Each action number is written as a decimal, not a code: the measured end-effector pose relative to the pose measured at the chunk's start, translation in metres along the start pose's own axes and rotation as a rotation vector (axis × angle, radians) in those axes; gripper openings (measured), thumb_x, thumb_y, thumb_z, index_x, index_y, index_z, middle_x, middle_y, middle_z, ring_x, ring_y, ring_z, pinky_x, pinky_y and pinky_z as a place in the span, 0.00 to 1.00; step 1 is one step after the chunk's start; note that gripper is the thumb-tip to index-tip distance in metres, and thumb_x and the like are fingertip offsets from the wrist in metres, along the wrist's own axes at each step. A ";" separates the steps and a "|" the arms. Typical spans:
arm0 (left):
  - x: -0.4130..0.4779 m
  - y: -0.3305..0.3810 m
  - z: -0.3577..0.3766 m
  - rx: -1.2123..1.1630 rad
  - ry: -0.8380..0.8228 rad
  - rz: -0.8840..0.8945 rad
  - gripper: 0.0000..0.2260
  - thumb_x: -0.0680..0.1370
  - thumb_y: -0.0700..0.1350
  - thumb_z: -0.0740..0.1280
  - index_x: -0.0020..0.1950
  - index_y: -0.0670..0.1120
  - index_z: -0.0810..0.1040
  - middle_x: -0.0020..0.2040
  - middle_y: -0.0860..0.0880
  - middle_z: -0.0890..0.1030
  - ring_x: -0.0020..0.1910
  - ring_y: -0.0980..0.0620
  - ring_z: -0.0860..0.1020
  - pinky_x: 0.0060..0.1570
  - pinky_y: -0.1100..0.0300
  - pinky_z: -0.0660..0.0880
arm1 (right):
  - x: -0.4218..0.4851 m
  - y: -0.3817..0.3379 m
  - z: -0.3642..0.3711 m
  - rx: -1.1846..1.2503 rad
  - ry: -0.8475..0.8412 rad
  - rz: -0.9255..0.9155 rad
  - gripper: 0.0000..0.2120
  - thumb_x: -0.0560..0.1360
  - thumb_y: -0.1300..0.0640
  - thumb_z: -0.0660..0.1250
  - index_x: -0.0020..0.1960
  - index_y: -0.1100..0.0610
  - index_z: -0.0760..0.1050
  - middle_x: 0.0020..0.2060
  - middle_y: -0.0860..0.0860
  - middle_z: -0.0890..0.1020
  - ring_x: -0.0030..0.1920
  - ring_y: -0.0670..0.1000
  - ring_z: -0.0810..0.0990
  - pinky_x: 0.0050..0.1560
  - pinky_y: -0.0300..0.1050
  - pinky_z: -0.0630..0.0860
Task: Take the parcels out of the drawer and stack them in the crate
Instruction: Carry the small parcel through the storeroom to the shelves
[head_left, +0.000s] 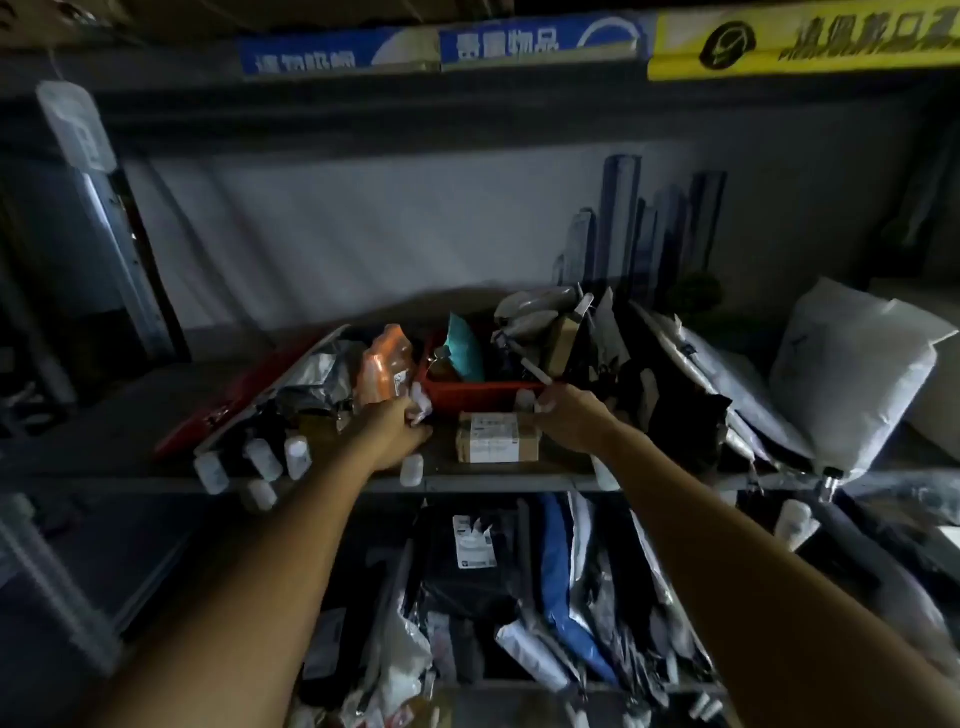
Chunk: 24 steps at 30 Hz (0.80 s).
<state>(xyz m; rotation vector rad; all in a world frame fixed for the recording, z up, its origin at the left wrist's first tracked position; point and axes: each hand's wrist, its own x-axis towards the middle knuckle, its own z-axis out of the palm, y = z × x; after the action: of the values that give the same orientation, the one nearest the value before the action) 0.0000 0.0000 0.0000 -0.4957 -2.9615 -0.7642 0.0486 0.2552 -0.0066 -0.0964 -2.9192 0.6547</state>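
Dim light here, and both arms are stretched out to the shelf (483, 482). The left hand (402, 434) has its fingers curled round a small white thing (418, 409) at the left front corner of the red crate (483, 396). The right hand (571, 422) clamps onto the crate's right front rim. Hands well apart, with a cardboard parcel (496, 437) lying flat between them, just in front of the crate. A teal parcel (463, 349) stands inside the crate; an orange parcel (385, 371) leans just to its left. White bottles (262, 460) are scattered near the shelf's edge.

Red crate (483, 396) on shelf, parcels (464, 347) upright inside.
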 end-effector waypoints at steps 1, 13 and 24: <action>0.007 -0.002 0.009 -0.047 0.004 -0.010 0.21 0.80 0.51 0.69 0.72 0.48 0.73 0.65 0.43 0.78 0.59 0.44 0.78 0.61 0.52 0.75 | 0.004 0.004 0.007 0.049 0.034 0.002 0.12 0.82 0.44 0.60 0.54 0.51 0.76 0.51 0.55 0.82 0.51 0.57 0.82 0.55 0.52 0.78; 0.068 -0.024 0.084 -0.176 -0.088 0.016 0.31 0.75 0.54 0.74 0.76 0.54 0.66 0.71 0.50 0.72 0.65 0.49 0.75 0.59 0.54 0.75 | 0.043 0.041 0.076 0.140 0.047 0.193 0.23 0.81 0.37 0.56 0.66 0.50 0.73 0.57 0.53 0.83 0.51 0.54 0.82 0.47 0.42 0.73; 0.088 -0.025 0.095 -0.197 -0.151 0.047 0.34 0.69 0.52 0.79 0.73 0.55 0.70 0.67 0.50 0.76 0.62 0.50 0.76 0.62 0.50 0.76 | 0.052 0.046 0.081 0.195 0.069 0.202 0.19 0.77 0.44 0.67 0.63 0.55 0.77 0.49 0.52 0.82 0.45 0.52 0.79 0.44 0.43 0.74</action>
<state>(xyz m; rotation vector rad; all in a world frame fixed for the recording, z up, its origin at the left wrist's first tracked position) -0.0879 0.0512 -0.0841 -0.6591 -3.0129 -1.0651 -0.0138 0.2674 -0.0921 -0.3868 -2.7852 0.9423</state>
